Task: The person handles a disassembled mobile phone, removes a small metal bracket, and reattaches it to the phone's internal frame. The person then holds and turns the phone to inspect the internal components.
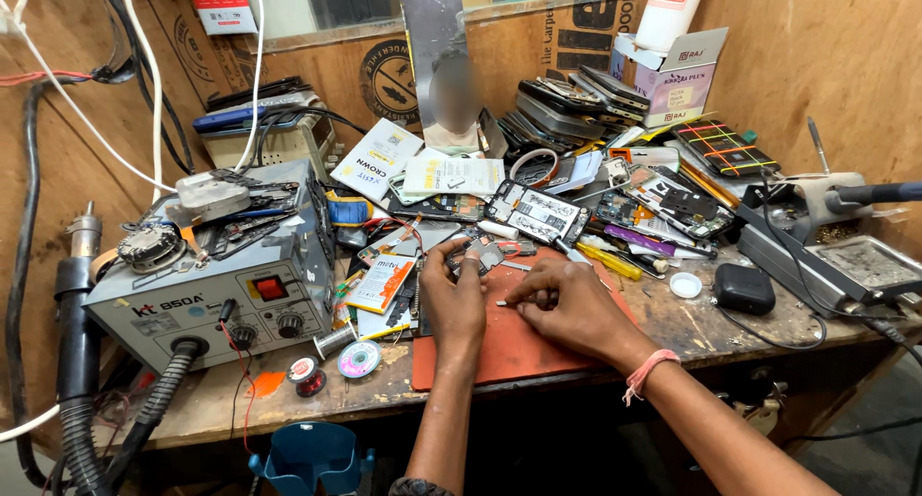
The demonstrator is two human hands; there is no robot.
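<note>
My left hand (455, 299) rests on a red-orange work mat (519, 347) and pinches a small phone circuit board (483, 257) at the mat's far edge. My right hand (567, 304) lies just to its right on the mat, fingers curled around a thin small tool or part (503, 304) whose tip points left toward my left hand. A pink thread band circles my right wrist (645, 373). What exactly the thin piece is cannot be made out.
A grey hot-air rework station (206, 294) with hose and handpiece stands at left. Opened phones and boards (538, 213) crowd the back, with stacked handsets (576, 107). A black pouch (744, 289), white cap (686, 285), soldering stand (836, 256), solder spools (357, 359) and cardboard boxes (672, 73) surround the mat.
</note>
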